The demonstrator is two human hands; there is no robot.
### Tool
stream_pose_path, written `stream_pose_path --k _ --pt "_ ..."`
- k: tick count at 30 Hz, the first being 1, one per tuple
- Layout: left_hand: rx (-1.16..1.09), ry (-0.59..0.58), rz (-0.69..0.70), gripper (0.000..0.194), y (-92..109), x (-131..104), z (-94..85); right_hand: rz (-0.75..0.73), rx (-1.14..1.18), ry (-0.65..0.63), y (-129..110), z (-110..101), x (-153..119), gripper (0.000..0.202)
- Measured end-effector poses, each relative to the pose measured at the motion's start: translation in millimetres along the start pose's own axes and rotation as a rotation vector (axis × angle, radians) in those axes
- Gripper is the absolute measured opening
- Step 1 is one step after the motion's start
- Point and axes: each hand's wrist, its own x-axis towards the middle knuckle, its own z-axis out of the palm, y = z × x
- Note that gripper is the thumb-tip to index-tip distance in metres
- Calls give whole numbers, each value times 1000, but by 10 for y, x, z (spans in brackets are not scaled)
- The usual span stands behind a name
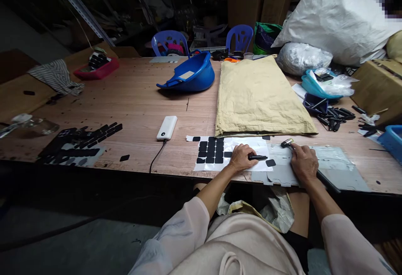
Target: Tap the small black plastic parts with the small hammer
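Note:
My left hand (pixel 241 157) is closed around a short black pen-like tube (pixel 260 157) that points to the right, low over a white sheet (pixel 231 167). Rows of black rounded patches (pixel 211 151) lie on the left part of that sheet, and a loose black patch (pixel 270 163) is at its right end. My right hand (pixel 304 162) grips a hammer (pixel 328 181), its metal head beyond my fingers and its black handle reaching back toward the table edge. Beneath the right hand is a grey board (pixel 342 170) with clear film over part of it.
A folded tan cloth (pixel 264 99) lies just beyond the sheet. Left of it are a white power bank (pixel 167 127) with a cable and a blue basin (pixel 201 73). Several black tubes (pixel 337 118) are piled at right, beside a cardboard box (pixel 378 86). More black patches (pixel 99 134) lie far left.

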Motion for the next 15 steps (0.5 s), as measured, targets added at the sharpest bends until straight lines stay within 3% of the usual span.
stream_pose_path --k 4,7,9,12,15 --pt "15 -9 0 15 20 1 -31 4 -65 8 -37 61 -47 34" --pt "12 14 72 16 85 -137 -68 -4 -86 -6 -83 44 -56 36" --pt "-40 -10 180 21 135 -356 -53 -4 -98 -3 -95 35 -57 34" --pt "-166 -194 344 30 171 -818 84 7 -117 13 -96 40 -62 32" --pt "-178 -327 299 31 117 -1219 320 -3 -125 11 -95 50 -68 31"
